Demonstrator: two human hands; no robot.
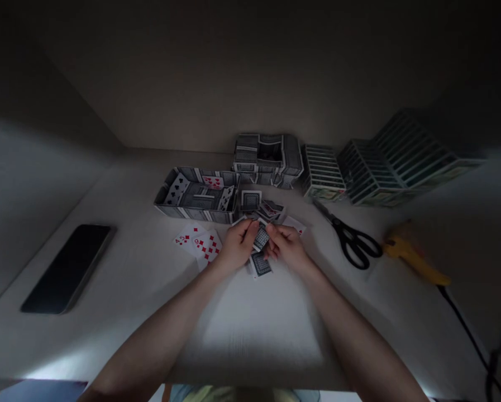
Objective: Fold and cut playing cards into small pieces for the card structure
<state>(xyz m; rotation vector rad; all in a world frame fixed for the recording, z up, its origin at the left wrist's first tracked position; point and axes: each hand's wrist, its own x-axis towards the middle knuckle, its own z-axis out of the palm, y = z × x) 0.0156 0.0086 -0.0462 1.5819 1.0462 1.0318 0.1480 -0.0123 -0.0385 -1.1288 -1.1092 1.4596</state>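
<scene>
Card (pixel 261 237), head view, gripped by the fingers of left hand (pixel 238 243) and right hand (pixel 288 244) between the front and rear edges of the worktop (pixel 237 324); apparently a folding step, next calling for even pressure.

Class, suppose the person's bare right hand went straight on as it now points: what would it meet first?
The right hand would probably first meet the small grey-patterned, white-edged playing card held between both hands, then perhaps the bare left hand; depth is unclear here.
</scene>
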